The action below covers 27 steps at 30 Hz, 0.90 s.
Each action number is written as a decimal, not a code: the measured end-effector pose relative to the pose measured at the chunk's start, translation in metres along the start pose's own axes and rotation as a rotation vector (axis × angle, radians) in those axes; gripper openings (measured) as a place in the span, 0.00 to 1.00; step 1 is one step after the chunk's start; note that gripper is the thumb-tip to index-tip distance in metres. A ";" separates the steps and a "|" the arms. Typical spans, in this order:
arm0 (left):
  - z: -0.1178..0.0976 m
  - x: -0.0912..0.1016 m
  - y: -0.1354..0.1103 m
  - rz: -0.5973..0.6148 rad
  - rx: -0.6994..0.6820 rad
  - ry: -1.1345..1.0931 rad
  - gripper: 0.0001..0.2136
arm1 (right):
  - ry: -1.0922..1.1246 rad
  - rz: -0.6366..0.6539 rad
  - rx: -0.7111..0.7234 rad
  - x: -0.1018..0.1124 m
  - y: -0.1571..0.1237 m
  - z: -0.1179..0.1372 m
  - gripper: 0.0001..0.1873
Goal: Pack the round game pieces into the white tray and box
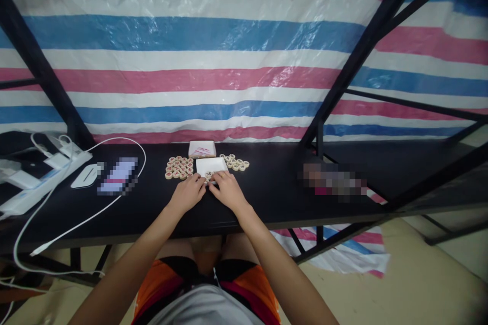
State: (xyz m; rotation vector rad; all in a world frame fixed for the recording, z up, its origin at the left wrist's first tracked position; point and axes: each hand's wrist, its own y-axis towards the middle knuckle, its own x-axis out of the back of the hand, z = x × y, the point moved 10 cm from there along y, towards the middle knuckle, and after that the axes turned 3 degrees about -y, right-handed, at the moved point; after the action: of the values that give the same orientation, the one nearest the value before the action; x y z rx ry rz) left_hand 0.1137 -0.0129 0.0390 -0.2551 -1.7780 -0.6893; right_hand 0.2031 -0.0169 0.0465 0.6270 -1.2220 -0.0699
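Observation:
A shallow white box [210,165] rests on the black table, with a few round xiangqi pieces [208,174] showing along its near side. My left hand [187,193] is closed at the near left corner of this box, fingertips bent over its edge. At the near right, my right hand [229,191] has its fingers curled over the pieces and its thumb pointing inward; what lies under the fingers is partly hidden. Red-marked xiangqi pieces [178,167] stand in rows left of the box. Dark-marked xiangqi pieces [238,165] lie in a looser group to its right.
Behind the white box sits another white box piece [202,148] with reddish marks inside. A blurred phone [117,176], a white cable [91,217] and a power strip [41,183] are at the left. Blurred items [333,180] lie right, near the black metal frame [354,68].

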 end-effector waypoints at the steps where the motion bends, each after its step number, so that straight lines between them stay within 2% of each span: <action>1: 0.000 0.000 0.000 0.001 -0.001 0.003 0.11 | 0.005 -0.029 -0.026 0.003 0.000 -0.005 0.09; 5: 0.001 -0.001 0.000 0.006 0.006 0.020 0.12 | -0.052 -0.177 -0.279 0.018 -0.009 -0.047 0.15; 7: 0.001 -0.001 0.001 0.016 0.007 0.012 0.12 | -0.085 -0.179 -0.431 0.017 -0.017 -0.073 0.20; 9: 0.002 -0.002 0.001 0.024 0.008 0.007 0.12 | -0.089 -0.135 -0.512 0.009 -0.023 -0.089 0.23; 12: 0.003 -0.003 0.001 0.021 0.008 0.012 0.12 | -0.101 -0.118 -0.535 0.004 -0.026 -0.096 0.22; 19: 0.004 -0.004 0.001 0.010 0.000 -0.020 0.12 | -0.121 -0.211 -0.591 0.017 -0.030 -0.098 0.17; 24: 0.003 -0.004 0.001 0.019 -0.011 0.023 0.12 | -0.127 -0.187 -0.651 0.018 -0.032 -0.107 0.22; 27: 0.002 -0.003 0.001 0.023 -0.016 0.039 0.12 | -0.129 -0.113 -0.683 0.013 -0.032 -0.114 0.21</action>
State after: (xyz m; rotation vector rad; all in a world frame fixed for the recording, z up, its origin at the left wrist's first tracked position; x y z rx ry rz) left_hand 0.1138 -0.0107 0.0358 -0.2712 -1.7300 -0.6878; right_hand 0.3175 -0.0015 0.0194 0.0909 -1.1897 -0.6042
